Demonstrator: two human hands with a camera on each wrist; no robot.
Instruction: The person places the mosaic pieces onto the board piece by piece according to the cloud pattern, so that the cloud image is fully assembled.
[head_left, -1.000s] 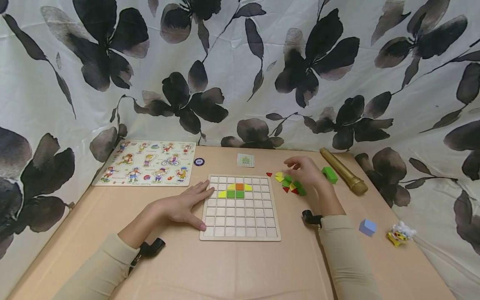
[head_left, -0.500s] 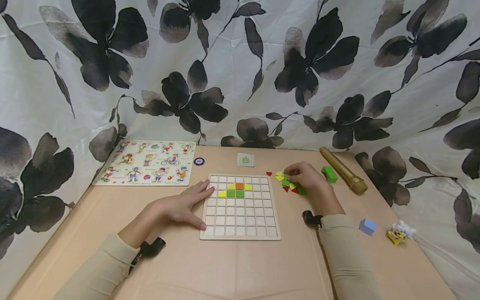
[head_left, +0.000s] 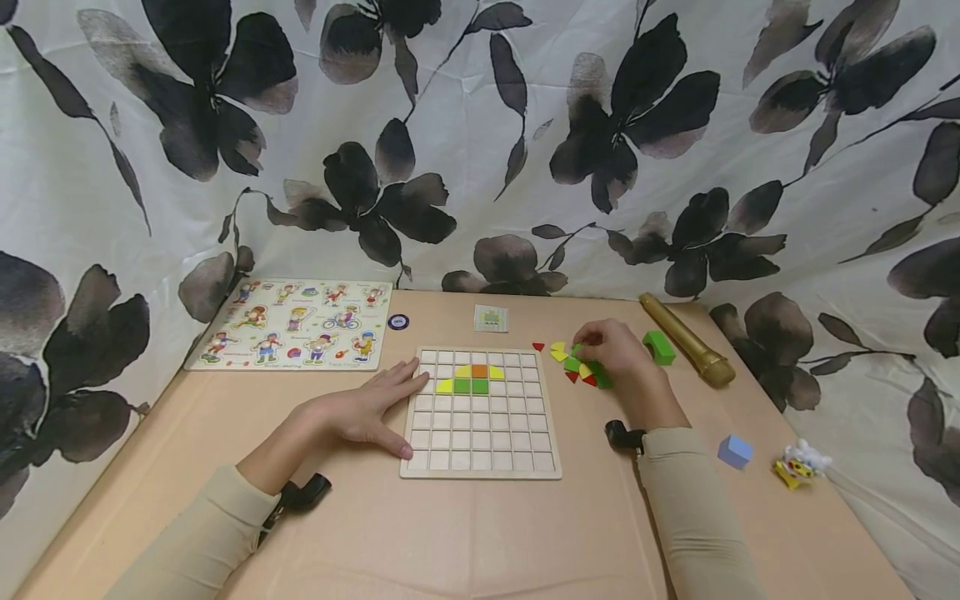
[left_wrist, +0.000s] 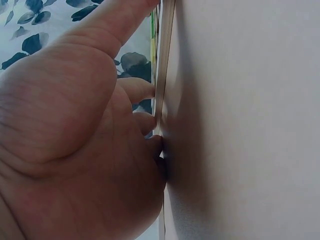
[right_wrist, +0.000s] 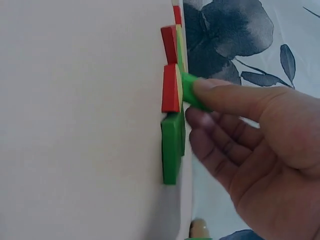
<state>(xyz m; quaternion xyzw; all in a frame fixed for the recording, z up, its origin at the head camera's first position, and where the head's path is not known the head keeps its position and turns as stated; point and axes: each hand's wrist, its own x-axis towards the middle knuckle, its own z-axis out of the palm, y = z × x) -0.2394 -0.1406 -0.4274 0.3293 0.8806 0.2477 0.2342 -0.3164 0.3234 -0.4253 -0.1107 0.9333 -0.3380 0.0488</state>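
Observation:
A square wooden grid board [head_left: 480,433] lies mid-table, with yellow, orange and green tiles [head_left: 470,379] set in its upper rows. My left hand [head_left: 367,412] rests along the board's left edge, fingers spread and straight, fingertips and thumb at the frame. To the right of the board is a small pile of yellow, green and red tiles [head_left: 572,365]. Over it my right hand [head_left: 617,350] pinches a green tile [right_wrist: 192,90] between thumb and fingers. In the right wrist view, red tiles [right_wrist: 171,89] and another green tile [right_wrist: 171,147] lie right beside the pinched one.
A small pattern card [head_left: 491,319] lies beyond the board. Back left are a picture board [head_left: 300,333] and a dark round disc [head_left: 398,322]. On the right lie a green block [head_left: 659,348], a gold cylinder [head_left: 686,342], a blue block [head_left: 735,453] and a small toy figure [head_left: 801,467].
My right hand has lowered into the tile pile, and its fingers have closed on a green tile. The left hand stays put at the board's edge.

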